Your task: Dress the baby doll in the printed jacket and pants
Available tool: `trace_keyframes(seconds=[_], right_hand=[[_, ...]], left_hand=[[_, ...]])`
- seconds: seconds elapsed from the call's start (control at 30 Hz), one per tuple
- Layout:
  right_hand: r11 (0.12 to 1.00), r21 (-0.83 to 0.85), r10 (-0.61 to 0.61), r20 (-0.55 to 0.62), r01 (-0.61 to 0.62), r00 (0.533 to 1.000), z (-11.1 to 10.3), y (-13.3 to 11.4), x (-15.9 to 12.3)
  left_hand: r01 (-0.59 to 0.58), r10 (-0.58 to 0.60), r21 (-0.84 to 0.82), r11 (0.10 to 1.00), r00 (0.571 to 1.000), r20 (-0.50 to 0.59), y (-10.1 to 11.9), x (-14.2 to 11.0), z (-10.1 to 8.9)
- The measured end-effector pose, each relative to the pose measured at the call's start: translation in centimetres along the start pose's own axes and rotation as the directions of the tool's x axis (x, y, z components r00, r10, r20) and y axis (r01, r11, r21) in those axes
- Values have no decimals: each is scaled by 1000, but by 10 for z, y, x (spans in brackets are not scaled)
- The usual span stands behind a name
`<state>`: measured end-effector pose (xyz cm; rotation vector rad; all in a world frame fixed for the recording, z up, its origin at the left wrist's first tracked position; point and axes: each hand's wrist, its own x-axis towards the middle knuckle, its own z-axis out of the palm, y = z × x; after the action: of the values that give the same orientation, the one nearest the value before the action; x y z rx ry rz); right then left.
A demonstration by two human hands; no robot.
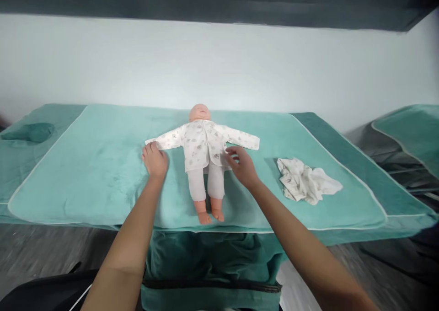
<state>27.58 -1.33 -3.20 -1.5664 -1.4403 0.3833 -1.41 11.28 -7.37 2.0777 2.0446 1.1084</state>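
A baby doll (200, 113) lies on its back on the green cloth, head toward the wall and bare feet toward me. It wears a white printed jacket (198, 146) with both sleeves spread out, and white trousers (197, 183). My left hand (155, 160) is closed at the cuff of the sleeve on the left, its fingertips partly hidden. Beside the doll's waist on the right, my right hand (242, 164) has its fingers bent and pinched at the jacket's side edge. The jacket front lies closed over the chest, with its lower edges slightly parted.
A crumpled white printed cloth (305, 180) lies to the right of the doll. The green cover (103, 178) spreads over the table, which meets a white wall (219, 64). A dark shelf (219, 7) overhangs at the top. Green fabric (212, 256) hangs at the front edge.
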Motion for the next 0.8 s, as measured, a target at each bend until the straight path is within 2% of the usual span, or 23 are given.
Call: trace_keyframes(seconds=[0.1, 0.2, 0.37, 0.47, 0.53, 0.6, 0.7, 0.77, 0.8], right_hand=[[999, 29, -40, 61, 39, 997, 2, 9, -33], [996, 90, -31, 60, 26, 998, 4, 3, -44], [954, 258, 134, 97, -155, 986, -10, -5, -36], [947, 267, 196, -35, -180, 980, -15, 9, -22], [939, 274, 237, -89, -205, 967, -8, 22, -12], [916, 340, 247, -57, -214, 967, 5, 32, -3], [882, 427, 224, -13, -197, 975, 28, 36, 2], [882, 435, 220, -42, -180, 975, 38, 35, 3], [884, 435, 217, -57, -171, 975, 40, 35, 4]], left_hand=[[-54, 54, -5, 999, 998, 16, 1, -3, -5], [-51, 51, 1, 999, 999, 9, 1, -6, -10], [-165, 169, -56, 985, 984, 63, -3, -8, -11], [-204, 225, -148, 968, 963, 146, 0, -9, -6], [-147, 205, -269, 952, 957, 203, 7, -11, -4], [-13, 149, -421, 907, 945, 290, 18, -14, -4], [167, 165, -602, 781, 874, 457, 39, -20, -7], [229, 223, -672, 705, 828, 515, 53, -25, -7], [253, 228, -692, 676, 821, 523, 60, -26, -6]])
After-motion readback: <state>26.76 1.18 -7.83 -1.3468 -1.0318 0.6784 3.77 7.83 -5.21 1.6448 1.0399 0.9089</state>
